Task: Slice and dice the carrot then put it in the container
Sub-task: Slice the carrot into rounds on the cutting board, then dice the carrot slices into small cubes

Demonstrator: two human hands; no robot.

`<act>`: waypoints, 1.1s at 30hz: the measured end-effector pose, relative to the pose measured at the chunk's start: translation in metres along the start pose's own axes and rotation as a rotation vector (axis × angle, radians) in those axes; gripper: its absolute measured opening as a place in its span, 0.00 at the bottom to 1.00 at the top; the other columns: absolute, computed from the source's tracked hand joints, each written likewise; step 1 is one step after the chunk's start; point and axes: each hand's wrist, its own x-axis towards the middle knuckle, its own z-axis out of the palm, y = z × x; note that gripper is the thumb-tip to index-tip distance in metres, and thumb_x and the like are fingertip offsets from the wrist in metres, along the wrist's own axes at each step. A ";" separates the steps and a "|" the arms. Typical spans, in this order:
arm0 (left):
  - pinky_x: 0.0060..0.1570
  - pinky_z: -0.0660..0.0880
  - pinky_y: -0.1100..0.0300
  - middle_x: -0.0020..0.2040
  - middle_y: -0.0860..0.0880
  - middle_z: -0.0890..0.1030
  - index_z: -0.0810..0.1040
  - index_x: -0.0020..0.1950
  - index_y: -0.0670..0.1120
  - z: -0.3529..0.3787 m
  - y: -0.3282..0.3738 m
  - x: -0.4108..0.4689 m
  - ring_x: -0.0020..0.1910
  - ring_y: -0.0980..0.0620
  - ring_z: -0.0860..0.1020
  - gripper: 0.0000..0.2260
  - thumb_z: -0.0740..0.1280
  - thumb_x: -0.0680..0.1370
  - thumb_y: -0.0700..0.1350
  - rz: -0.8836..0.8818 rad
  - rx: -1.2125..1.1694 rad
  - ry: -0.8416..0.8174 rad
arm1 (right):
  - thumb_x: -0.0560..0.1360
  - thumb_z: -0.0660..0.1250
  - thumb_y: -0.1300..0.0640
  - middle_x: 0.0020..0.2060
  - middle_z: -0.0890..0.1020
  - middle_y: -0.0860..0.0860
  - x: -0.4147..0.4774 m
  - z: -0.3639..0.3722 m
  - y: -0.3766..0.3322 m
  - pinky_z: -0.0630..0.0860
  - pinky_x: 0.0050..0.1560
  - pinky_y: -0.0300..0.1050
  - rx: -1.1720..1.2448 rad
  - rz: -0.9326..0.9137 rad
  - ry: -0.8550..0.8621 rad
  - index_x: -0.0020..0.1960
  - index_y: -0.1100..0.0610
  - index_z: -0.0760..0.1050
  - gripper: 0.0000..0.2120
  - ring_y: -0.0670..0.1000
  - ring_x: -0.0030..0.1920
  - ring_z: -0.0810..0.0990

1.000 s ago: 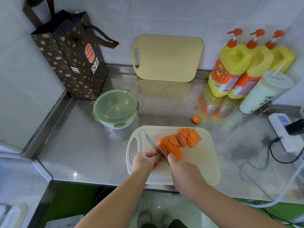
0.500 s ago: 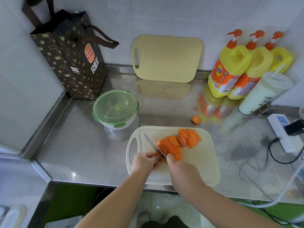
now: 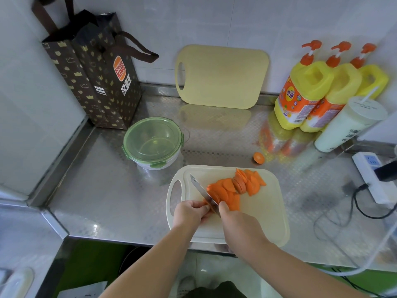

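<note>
Orange carrot slices (image 3: 234, 188) lie fanned out on the cream cutting board (image 3: 264, 214) near the counter's front edge. My right hand (image 3: 238, 224) grips the knife (image 3: 203, 192), whose blade points away to the upper left and rests beside the slices. My left hand (image 3: 189, 214) is curled against the blade's left side, pinching the last bit of carrot, which is mostly hidden by the fingers. A round container (image 3: 153, 143) with a closed green lid stands behind the board to the left. A small carrot end (image 3: 258, 157) lies on the counter behind the board.
A Burger King paper bag (image 3: 96, 78) stands in the back left corner. A second cutting board (image 3: 221, 76) leans on the wall. Yellow pump bottles (image 3: 307, 93) and a white cup (image 3: 348, 125) crowd the back right. A power strip (image 3: 373, 175) with cables lies at the right.
Both hands and the knife stay almost in place at the near end of the slices; only a slight shift of the view shows.
</note>
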 end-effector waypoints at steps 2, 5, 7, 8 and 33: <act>0.53 0.79 0.55 0.42 0.43 0.85 0.82 0.40 0.44 0.000 0.000 0.000 0.45 0.46 0.83 0.05 0.70 0.75 0.37 -0.006 -0.010 -0.008 | 0.75 0.62 0.65 0.30 0.62 0.48 0.003 0.003 -0.001 0.58 0.26 0.39 -0.021 -0.001 -0.010 0.74 0.58 0.51 0.32 0.46 0.27 0.62; 0.50 0.79 0.58 0.40 0.44 0.85 0.82 0.44 0.42 -0.001 0.000 -0.001 0.42 0.50 0.83 0.02 0.70 0.75 0.36 -0.018 -0.027 -0.013 | 0.75 0.63 0.65 0.30 0.63 0.47 0.006 0.009 -0.003 0.57 0.25 0.40 -0.040 0.004 -0.016 0.72 0.58 0.53 0.30 0.46 0.26 0.62; 0.50 0.80 0.58 0.40 0.45 0.85 0.82 0.45 0.41 -0.001 0.000 0.000 0.42 0.50 0.83 0.02 0.70 0.74 0.37 -0.015 -0.022 -0.007 | 0.76 0.64 0.62 0.31 0.65 0.47 0.006 0.010 -0.002 0.57 0.25 0.39 -0.035 0.000 -0.017 0.71 0.58 0.54 0.29 0.45 0.26 0.62; 0.50 0.80 0.58 0.40 0.45 0.85 0.82 0.46 0.41 -0.001 0.000 0.000 0.42 0.51 0.83 0.02 0.71 0.74 0.37 -0.014 -0.016 -0.005 | 0.76 0.65 0.61 0.32 0.67 0.48 0.006 0.011 -0.002 0.57 0.25 0.39 -0.031 -0.001 -0.018 0.71 0.58 0.53 0.30 0.45 0.27 0.63; 0.37 0.77 0.65 0.41 0.45 0.81 0.77 0.51 0.41 -0.038 0.056 -0.017 0.38 0.52 0.80 0.06 0.63 0.78 0.33 0.164 0.021 0.028 | 0.52 0.77 0.66 0.31 0.76 0.46 -0.006 -0.016 0.060 0.59 0.19 0.41 -0.138 -0.290 0.422 0.44 0.50 0.71 0.26 0.52 0.19 0.69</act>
